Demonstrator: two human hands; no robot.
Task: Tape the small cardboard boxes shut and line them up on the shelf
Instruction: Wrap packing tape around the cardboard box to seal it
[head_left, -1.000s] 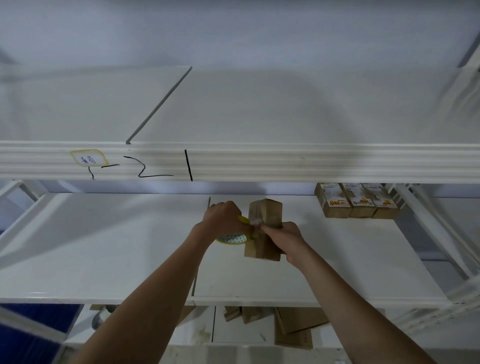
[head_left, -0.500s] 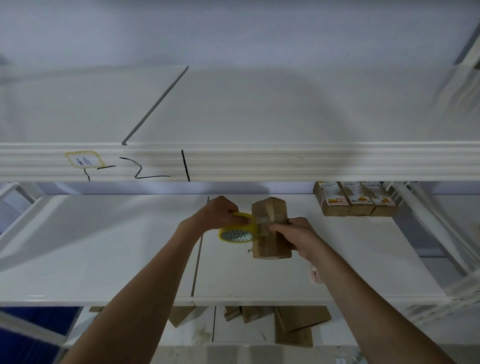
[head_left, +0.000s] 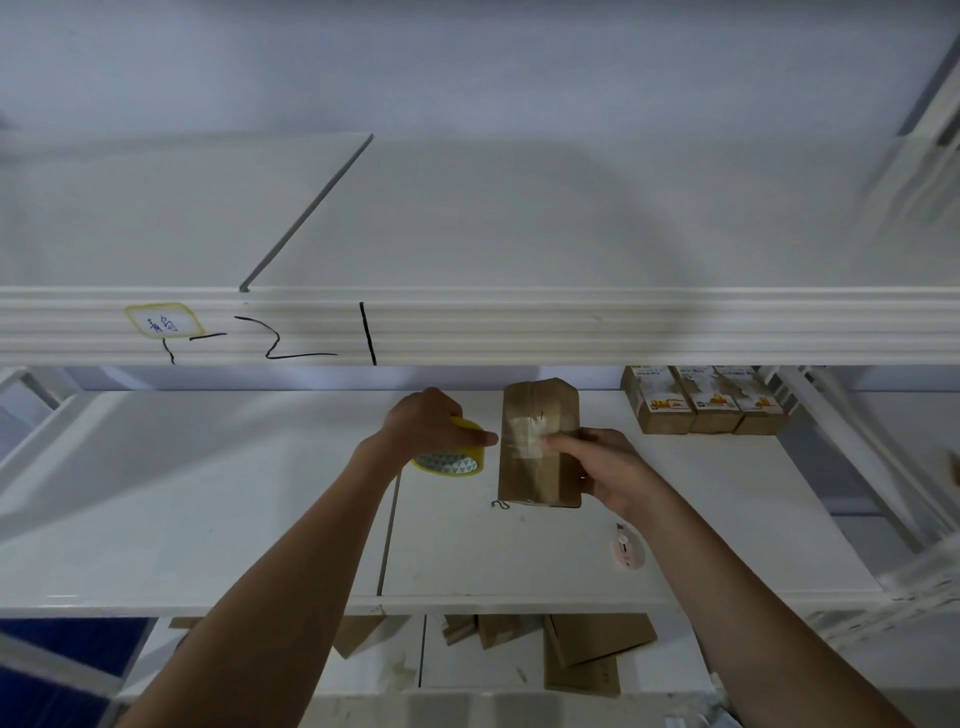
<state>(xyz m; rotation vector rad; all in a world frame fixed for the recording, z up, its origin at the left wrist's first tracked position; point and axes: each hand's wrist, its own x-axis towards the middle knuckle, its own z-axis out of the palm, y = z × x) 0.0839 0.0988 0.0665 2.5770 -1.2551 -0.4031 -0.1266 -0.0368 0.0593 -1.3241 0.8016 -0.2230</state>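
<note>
White shelving fills the view; the middle shelf (head_left: 260, 509) carries everything in play.

- Your left hand (head_left: 423, 423) grips the yellow tape roll (head_left: 451, 456), now drawn a little clear of the box's left edge; half a second ago it sat tight against it.
- Your right hand (head_left: 605, 467) holds the small cardboard box (head_left: 537, 447) upright near the shelf's middle, its base on or just above the shelf, thumb pressing a clear tape strip onto the near face. A second ago the box was tilted; it now stands square.
- Reading: the strip is laid and being smoothed. Whether it is cut from the roll, cannot tell.
- Three finished boxes (head_left: 704, 400) stand in a row at the back right corner; this one likely joins them next.
- Small pink object (head_left: 626, 551) lies near the front edge, to the right.
</note>
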